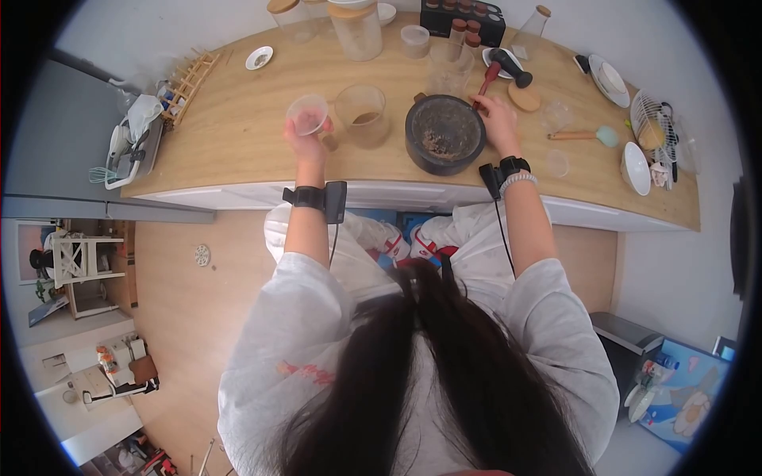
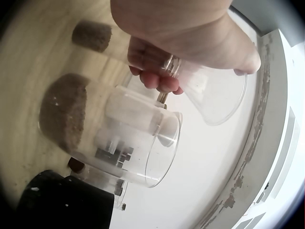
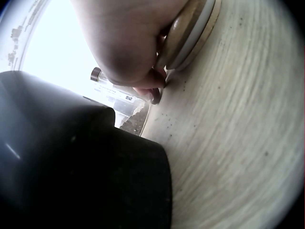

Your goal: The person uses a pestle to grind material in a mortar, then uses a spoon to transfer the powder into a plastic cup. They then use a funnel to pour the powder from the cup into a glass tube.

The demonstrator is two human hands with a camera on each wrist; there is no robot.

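Your left hand (image 1: 306, 146) is curled around the narrow waist of a flared glass vessel (image 1: 308, 114), brown powder in its base, left of the wide glass (image 1: 362, 119) on the counter (image 1: 230, 119). Your right hand (image 1: 500, 125) is at the dark bowl's (image 1: 446, 135) right side, by a red handle (image 1: 489, 78); whether its fingers grip that, you cannot tell.

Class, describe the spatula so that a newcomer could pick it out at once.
Start with the long wooden counter and go to its right-hand part, in the head view. Between the round wooden lid and the tilted white bowl, find the spatula. Its pale green head at the end of a slim brown handle sets it apart from the white, clear and wooden pieces around it.
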